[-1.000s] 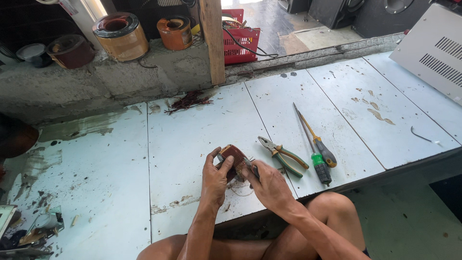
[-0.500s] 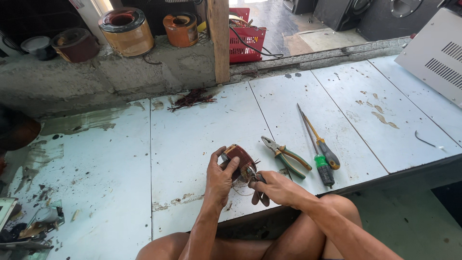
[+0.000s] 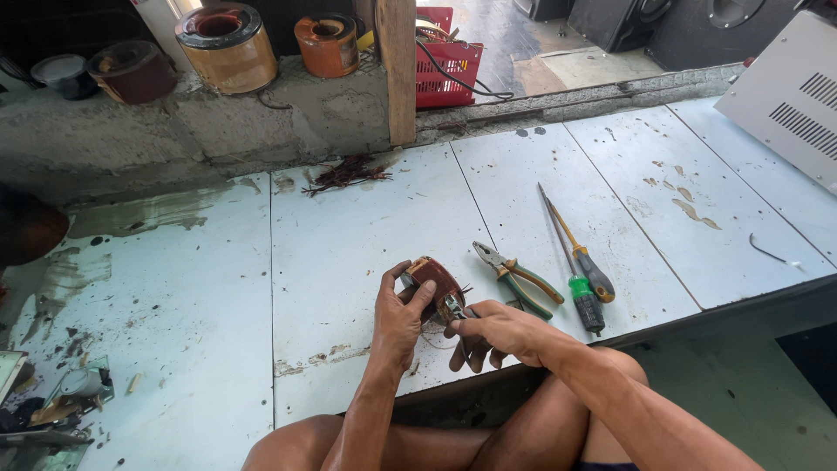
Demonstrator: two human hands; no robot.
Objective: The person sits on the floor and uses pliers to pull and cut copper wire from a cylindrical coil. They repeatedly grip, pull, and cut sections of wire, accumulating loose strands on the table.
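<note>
Pale, scuffed metal surface [image 3: 349, 253] below: left hand [image 3: 397, 318] clenched around a small reddish-brown wound coil [image 3: 433, 279], right hand [image 3: 497, 331] pinching small pliers [image 3: 453, 307] at its edge; a slip could nick fingers.

The left hand [image 3: 398, 318] covers one side of the brown wound coil [image 3: 433, 281]. The small tool [image 3: 454, 307] in the right hand [image 3: 501, 331] is mostly hidden by the fingers, too small to name. The white vented box [image 3: 785, 96] is cut off at the right edge. The clutter [image 3: 39, 410] at the lower left is cut off too.
</note>
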